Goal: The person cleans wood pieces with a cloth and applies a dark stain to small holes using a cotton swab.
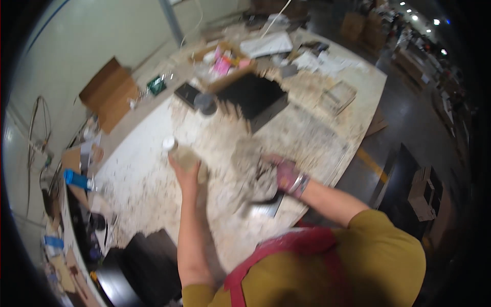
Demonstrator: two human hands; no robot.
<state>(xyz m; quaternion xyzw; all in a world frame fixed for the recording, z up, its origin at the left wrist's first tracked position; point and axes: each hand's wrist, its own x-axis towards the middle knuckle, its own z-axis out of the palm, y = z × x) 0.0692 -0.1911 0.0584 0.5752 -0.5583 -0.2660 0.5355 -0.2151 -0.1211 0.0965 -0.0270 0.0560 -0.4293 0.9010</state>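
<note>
My left hand is wrapped round a pale translucent bottle with a white cap, held over the left middle of the table. The bottle's lower part is partly hidden by the hand. My right hand, in a stained pinkish glove, grips a crumpled grey rag, which is smeared by motion. Just below the rag a shiny flat piece shows near the table's front edge; the rag covers part of it.
The stained white table carries a stack of black panels beyond my hands, with a round grey container beside it. More black panels lie at the near left. A blue-topped bottle stands at the left edge.
</note>
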